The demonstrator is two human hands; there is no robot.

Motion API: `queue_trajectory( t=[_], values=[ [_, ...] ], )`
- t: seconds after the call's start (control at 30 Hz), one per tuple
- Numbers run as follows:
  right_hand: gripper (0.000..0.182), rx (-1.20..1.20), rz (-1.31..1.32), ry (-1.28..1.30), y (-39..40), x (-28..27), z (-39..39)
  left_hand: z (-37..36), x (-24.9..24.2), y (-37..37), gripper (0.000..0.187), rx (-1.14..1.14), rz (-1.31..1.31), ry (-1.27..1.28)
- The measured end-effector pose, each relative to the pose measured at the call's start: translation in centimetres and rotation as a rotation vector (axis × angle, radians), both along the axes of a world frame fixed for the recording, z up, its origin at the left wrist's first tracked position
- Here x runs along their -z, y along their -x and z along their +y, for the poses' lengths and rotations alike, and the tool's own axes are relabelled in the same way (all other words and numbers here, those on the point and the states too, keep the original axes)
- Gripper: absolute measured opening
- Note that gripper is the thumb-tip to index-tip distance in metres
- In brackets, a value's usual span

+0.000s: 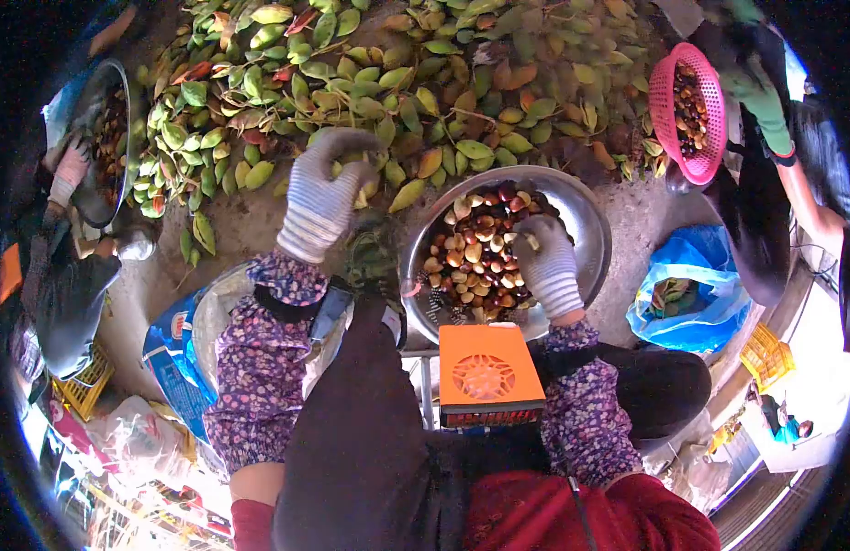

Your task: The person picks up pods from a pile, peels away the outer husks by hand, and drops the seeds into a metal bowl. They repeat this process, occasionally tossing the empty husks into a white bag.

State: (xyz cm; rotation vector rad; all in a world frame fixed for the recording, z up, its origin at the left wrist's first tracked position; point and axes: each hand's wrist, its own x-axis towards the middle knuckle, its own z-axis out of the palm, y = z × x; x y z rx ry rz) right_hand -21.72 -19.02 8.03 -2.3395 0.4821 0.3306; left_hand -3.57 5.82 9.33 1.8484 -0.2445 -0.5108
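My left hand (322, 195), in a white and grey knit glove, is raised beside the near edge of a heap of green pods (287, 101). Its thumb and fingers curve in a C with a gap between them. A yellow-green piece of husk (363, 197) shows just below the thumb. Over the right part of a steel bowl (592, 225) is my right hand (548, 264), gloved alike, with its fingers bent together. At those fingertips shows a small pale nut (532, 241). Brown and tan nuts (475, 248) lie in the bowl below.
An orange-topped box (485, 358) sits near my lap. To the right are a blue plastic bag (691, 294) and a pink basket (662, 110) of nuts beside a person in a green glove (763, 106). Another person's gloved hand (72, 170) reaches into a metal basin (124, 174) at left.
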Motion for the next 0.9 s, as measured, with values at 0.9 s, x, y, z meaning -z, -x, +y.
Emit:
queue_trajectory(
  t=[0.9],
  values=[
    [0.041,0.259,0.03,-0.192,-2.3,1.5,7.1,-0.2,1.8,5.2,0.033,0.374,0.247,-0.08]
  ],
)
